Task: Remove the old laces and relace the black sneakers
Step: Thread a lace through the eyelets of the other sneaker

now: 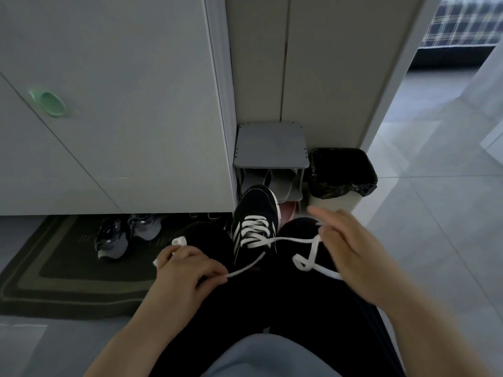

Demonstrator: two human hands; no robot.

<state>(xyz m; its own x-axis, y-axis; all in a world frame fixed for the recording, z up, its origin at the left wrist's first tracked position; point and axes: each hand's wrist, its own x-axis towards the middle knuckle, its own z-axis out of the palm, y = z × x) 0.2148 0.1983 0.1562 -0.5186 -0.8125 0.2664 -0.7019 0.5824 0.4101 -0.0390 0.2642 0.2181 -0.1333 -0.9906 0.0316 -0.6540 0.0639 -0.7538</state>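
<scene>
A black sneaker point(255, 213) with white stripes rests between my knees, toe pointing away, with a white lace point(254, 229) crossed through its eyelets. My left hand point(187, 270) pinches one lace end point(245, 268) near my left knee and also holds a bunched white lace. The other lace end point(309, 257) loops over my right knee. My right hand point(345, 246) hovers over that loop, blurred, fingers spread, and I cannot tell if it touches the lace.
A white cabinet point(122, 104) stands left, with grey sneakers point(117, 238) and a dark green mat point(62, 270) beneath it. A grey shoe rack point(272, 148) and a bin with a black liner point(340, 172) stand ahead. Grey tile floor spreads to the right.
</scene>
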